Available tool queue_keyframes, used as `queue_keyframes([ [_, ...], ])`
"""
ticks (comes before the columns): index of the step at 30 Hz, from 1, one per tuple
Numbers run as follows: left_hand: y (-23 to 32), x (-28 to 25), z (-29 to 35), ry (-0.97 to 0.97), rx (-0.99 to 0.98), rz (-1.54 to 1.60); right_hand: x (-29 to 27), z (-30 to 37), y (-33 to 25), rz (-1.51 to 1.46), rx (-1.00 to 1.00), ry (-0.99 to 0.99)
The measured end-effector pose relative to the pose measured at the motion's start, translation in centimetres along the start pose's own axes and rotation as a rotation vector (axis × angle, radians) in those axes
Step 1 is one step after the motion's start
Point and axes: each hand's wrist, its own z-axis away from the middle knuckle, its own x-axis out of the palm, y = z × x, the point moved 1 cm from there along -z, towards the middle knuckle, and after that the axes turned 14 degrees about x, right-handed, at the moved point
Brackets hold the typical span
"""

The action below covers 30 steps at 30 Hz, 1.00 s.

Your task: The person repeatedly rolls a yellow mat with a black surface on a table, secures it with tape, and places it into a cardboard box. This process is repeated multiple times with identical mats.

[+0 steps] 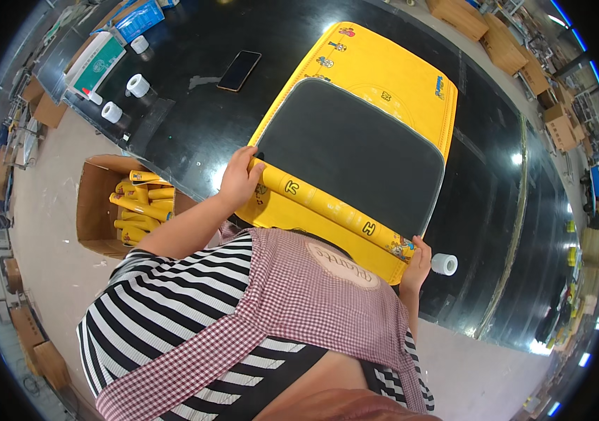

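Left hand (242,178), right hand (418,264) on letter-printed yellow roll (331,208)

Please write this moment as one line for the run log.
left hand: on roll, left end | right hand: on roll, right end | box: yellow rolls inside | phone: on table

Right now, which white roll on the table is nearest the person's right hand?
The white roll just to the right of the right hand; the other rolls sit toward the left end of the table.
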Motion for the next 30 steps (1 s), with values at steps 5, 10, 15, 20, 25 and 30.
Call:
queue_keyframes([
  [5,1.8,-0.6,1.7,0.029,-0.078,0.005,0.7,3.8,-1.4,0.151,-0.152,0.125],
  [10,1.2,-0.9,1.4,0.037,-0.04,0.003,0.4,3.1,0.8,-0.233,-0.19,0.029],
  [15,1.2,-0.7,1.1,0.029,-0.05,-0.006,0.5,3.2,0.4,-0.133,-0.135,0.087],
  [20,2.4,-1.0,-0.5,-0.064,-0.146,-0.122,1.7,4.4,-4.3,0.777,-0.522,0.242],
  [25,2.2,0.9,-2.3,-0.036,-0.06,-0.281,6.5,5.9,-6.6,1.123,-0.466,0.16],
  [30,4.4,1.9,-7.2,0.099,0.427,-0.386,8.3,0.8,-10.3,1.219,-0.384,0.148],
])
